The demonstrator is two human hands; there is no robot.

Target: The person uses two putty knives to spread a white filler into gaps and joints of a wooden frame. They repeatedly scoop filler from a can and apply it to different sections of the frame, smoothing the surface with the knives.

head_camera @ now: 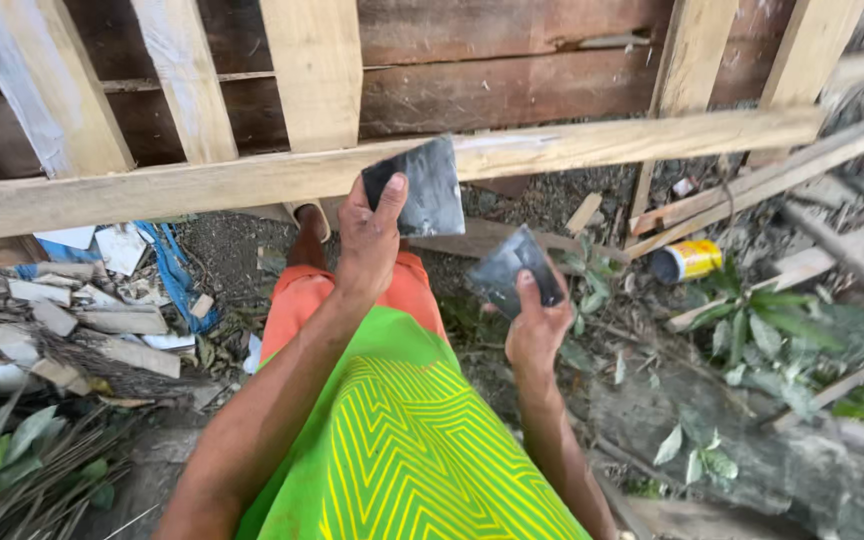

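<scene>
While both hands grip, two dark sheet pieces sit apart in mid-air.

Left hand [367, 235] pinches the larger dark piece [417, 185] against the horizontal plank [202, 185], long axis roughly upright; right hand [537, 320] clasps the smaller piece [514, 268] lower, rightward (yellow can [687, 260] on ground beyond).
</scene>
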